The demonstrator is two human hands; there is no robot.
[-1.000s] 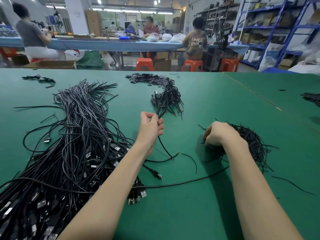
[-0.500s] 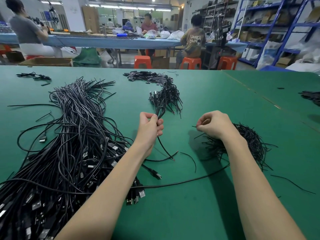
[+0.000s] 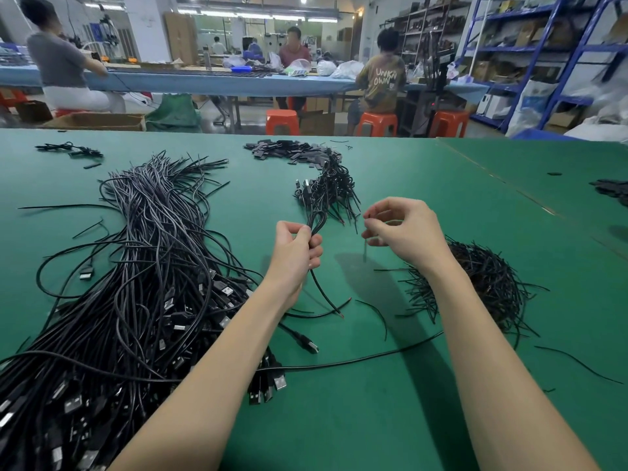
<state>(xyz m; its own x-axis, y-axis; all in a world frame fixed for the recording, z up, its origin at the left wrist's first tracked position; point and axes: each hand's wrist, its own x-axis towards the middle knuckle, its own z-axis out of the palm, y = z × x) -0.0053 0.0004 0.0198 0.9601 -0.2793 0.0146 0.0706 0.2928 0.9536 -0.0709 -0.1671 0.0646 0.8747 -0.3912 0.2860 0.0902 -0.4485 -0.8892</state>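
My left hand (image 3: 298, 250) grips a folded black USB cable (image 3: 316, 223) above the green table (image 3: 356, 402); the cable's loose end trails down to the table below my wrist. My right hand (image 3: 402, 231) is raised beside it, its thumb and fingers pinching a thin black tie (image 3: 365, 246) that hangs down from the fingertips. A tangled heap of black ties (image 3: 489, 283) lies just right of my right wrist. A big pile of loose USB cables (image 3: 136, 283) covers the table's left side. Just beyond my hands lies a small heap of bundled cables (image 3: 329, 192).
Flat black pieces (image 3: 285, 151) lie in a heap at the table's far middle, and a few more black bits (image 3: 68, 149) at far left. More black parts (image 3: 611, 190) sit at the right edge. Beyond the table, people sit on orange stools at a blue bench; blue shelving stands right.
My right hand has lifted off the heap of ties with one tie pinched and moved up and left toward my left hand. My left hand has kept its grip on the cable.
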